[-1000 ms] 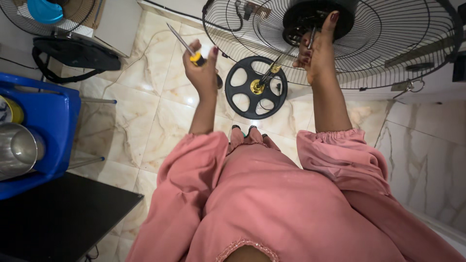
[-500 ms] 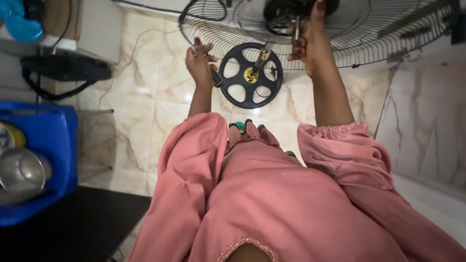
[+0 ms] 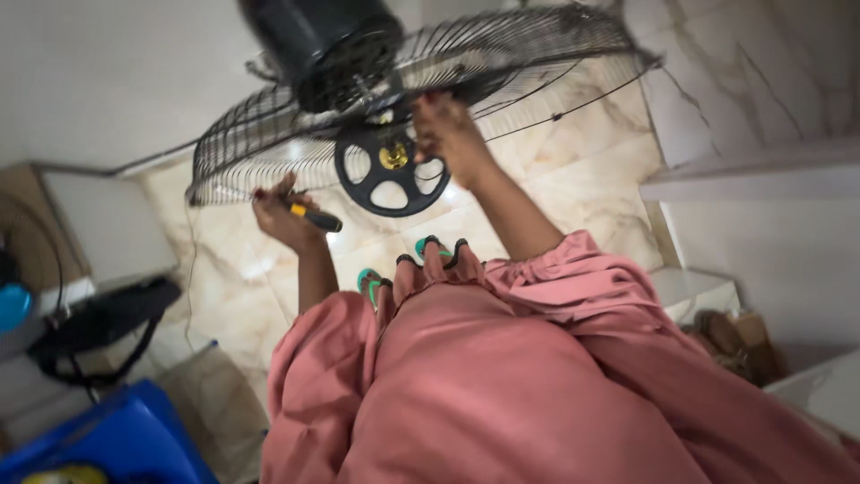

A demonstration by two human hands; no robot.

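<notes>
Firmly, left hand [image 3: 279, 213] grips screwdriver [image 3: 315, 217] (yellow-black).

Screwdriver [image 3: 313, 216] in left hand [image 3: 282, 218]

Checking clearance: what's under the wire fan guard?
Under the wire fan guard: black spoked wheel with brass hub, marble floor, left hand holding a screwdriver. The right hand covers the wheel's right edge.

Both arms outstretched, left hand [image 3: 279, 215] fingers curled closed, right hand [image 3: 448, 134] fingers bent forward.
</notes>
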